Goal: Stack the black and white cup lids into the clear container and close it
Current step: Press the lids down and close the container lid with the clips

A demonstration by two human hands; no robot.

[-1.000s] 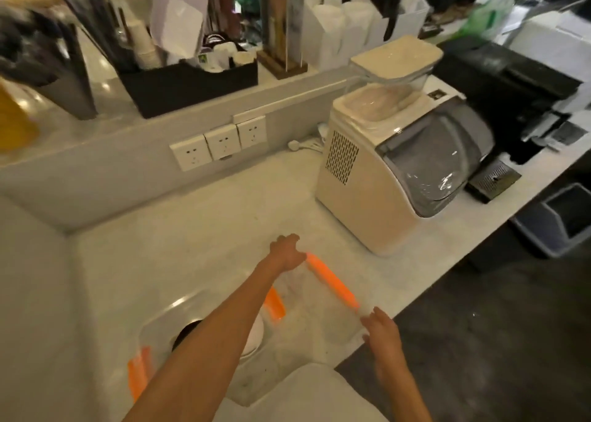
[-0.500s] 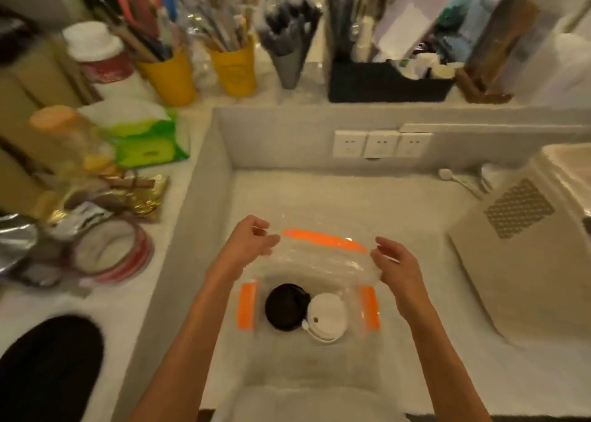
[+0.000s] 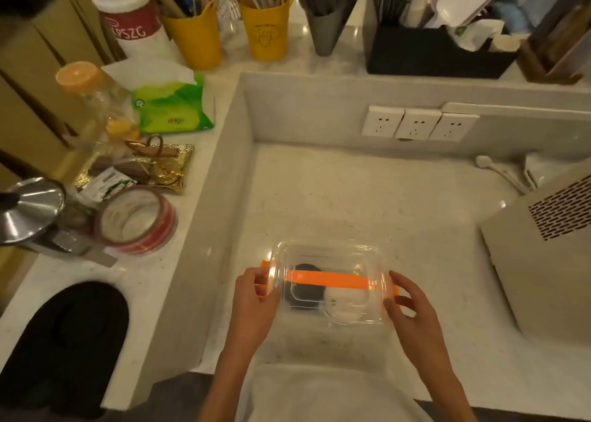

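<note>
two cup lids are already inside the clear container (image 3: 326,317) on the pale counter (image 3: 367,197): the black lid (image 3: 303,289) to the left and the white lid (image 3: 339,306) just beside it on the right, apparently lying side by side rather than stacked, though the plastic blurs this. the container's clear cover (image 3: 326,258), with its orange latch strip (image 3: 323,279), sits over the opening, held at both ends. the left hand (image 3: 256,300) curls around the left edge, fingers closed on it; the right hand (image 3: 412,306) pinches the right edge likewise. by my reading the loading is done and what remains is pressing the cover down and snapping the orange side clips; whether any has caught i cannot tell
</note>
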